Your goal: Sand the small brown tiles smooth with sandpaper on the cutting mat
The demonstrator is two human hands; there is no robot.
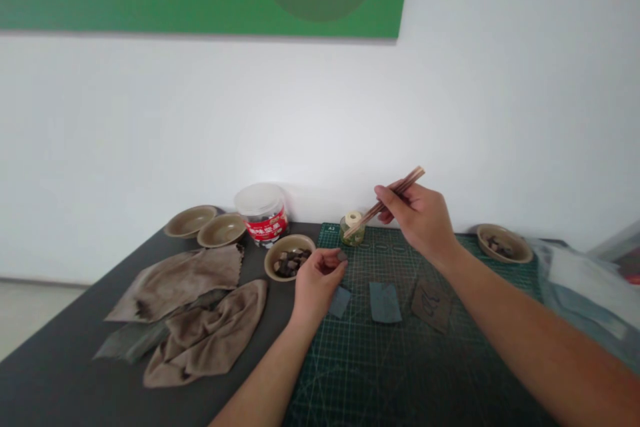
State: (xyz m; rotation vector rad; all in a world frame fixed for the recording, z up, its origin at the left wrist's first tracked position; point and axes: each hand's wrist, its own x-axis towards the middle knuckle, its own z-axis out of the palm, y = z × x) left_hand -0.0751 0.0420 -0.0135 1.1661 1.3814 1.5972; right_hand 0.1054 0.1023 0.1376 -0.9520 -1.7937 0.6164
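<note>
My left hand (320,277) pinches a small dark flat piece (343,255) between thumb and fingertips, above the cutting mat and beside a bowl of dark and tan bits (291,274). A pair of wooden chopsticks (395,199) slants down and left from my right hand (415,210), which is closed round them. Their lower tips overlap a small clear jar (353,229) with a cream top and greenish contents; whether they touch it I cannot tell. Below the hands, two blue-grey cloth pieces (385,302) and a brown patch with a dark mark (431,305) lie on the mat.
A green gridded cutting mat (350,373) covers the table's middle. On the left are crumpled brown cloths (210,333), two bowls (192,220) and a white-lidded tub (262,213). At right stand another bowl of bits (505,243) and plastic bags (590,293). A white wall rises behind.
</note>
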